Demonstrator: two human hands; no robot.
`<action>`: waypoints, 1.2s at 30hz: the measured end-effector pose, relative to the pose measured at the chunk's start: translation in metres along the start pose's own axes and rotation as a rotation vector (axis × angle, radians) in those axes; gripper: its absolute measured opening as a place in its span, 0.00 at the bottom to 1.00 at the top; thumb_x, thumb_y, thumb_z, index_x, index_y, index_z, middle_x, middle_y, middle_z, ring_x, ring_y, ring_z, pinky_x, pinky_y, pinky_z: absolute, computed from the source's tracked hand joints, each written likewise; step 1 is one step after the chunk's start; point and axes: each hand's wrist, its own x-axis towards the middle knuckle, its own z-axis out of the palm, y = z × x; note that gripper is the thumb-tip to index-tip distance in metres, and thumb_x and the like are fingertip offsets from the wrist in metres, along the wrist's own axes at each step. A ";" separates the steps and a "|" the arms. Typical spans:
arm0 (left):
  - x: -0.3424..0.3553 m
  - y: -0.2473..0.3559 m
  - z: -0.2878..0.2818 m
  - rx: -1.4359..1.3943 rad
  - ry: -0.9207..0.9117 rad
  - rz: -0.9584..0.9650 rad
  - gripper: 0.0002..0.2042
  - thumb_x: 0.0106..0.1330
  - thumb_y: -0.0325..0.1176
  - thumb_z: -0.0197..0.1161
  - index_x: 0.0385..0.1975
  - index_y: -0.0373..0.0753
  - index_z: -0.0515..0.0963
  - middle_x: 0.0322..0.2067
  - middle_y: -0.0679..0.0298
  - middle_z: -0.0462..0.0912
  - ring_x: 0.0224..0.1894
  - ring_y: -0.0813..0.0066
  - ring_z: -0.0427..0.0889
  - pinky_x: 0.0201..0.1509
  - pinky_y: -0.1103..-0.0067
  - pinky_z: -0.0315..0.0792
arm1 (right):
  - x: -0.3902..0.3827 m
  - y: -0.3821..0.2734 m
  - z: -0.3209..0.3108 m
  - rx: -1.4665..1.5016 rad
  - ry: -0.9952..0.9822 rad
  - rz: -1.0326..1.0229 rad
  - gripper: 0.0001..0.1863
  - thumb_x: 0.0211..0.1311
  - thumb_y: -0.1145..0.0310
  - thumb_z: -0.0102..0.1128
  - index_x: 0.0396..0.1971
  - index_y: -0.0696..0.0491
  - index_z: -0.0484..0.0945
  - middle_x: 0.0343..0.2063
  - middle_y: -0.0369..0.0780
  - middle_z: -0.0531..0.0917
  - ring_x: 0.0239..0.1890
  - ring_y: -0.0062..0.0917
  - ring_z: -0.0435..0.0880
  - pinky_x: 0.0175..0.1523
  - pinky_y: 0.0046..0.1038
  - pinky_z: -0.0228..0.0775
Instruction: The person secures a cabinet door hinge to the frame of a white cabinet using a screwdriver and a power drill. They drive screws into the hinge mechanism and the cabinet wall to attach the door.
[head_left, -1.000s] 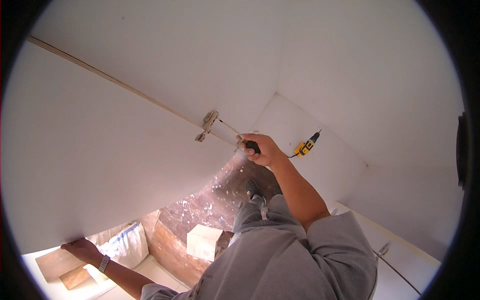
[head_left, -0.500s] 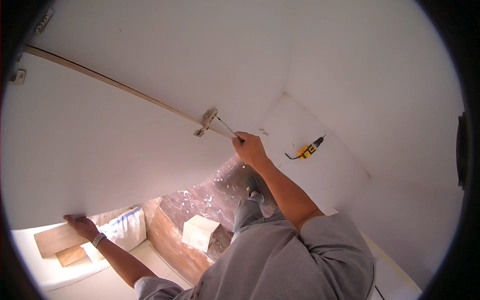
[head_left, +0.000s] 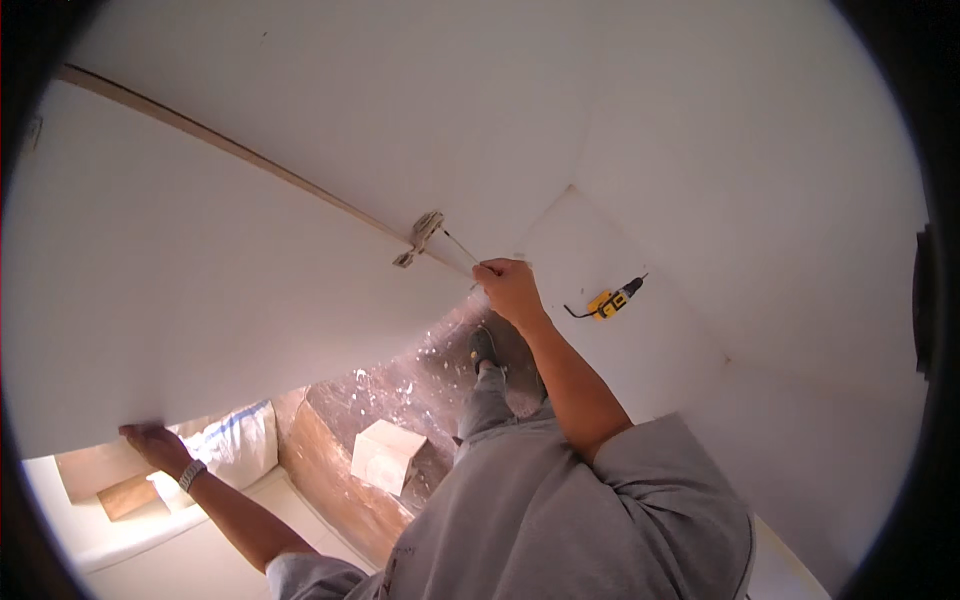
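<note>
My right hand [head_left: 510, 290] is closed around a thin screwdriver [head_left: 462, 247] whose tip reaches up toward a metal hinge [head_left: 420, 236] on the seam between a large white door panel [head_left: 200, 290] and the white cabinet side [head_left: 400, 120]. My left hand [head_left: 152, 441] grips the lower edge of that white panel at the far left; a watch sits on its wrist. Below the right forearm I see my own leg and dark shoe [head_left: 484, 348].
A yellow and black power drill [head_left: 608, 300] lies on a white board to the right. Below are a paint-spattered brown floor [head_left: 400, 385], a small cardboard box [head_left: 385, 456], a white sack [head_left: 238, 444] and wood offcuts [head_left: 110, 480].
My right hand moved the screwdriver from beside the drill up toward the hinge. The left hand stayed on the panel's lower edge while the view shifted.
</note>
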 end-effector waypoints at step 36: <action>0.003 -0.001 -0.001 -0.139 0.044 -0.111 0.30 0.66 0.55 0.51 0.57 0.33 0.66 0.55 0.58 0.71 0.57 0.67 0.68 0.63 0.73 0.61 | 0.013 0.016 -0.002 1.347 -0.502 0.780 0.10 0.63 0.65 0.56 0.41 0.52 0.74 0.19 0.34 0.74 0.10 0.12 0.64 0.11 0.13 0.52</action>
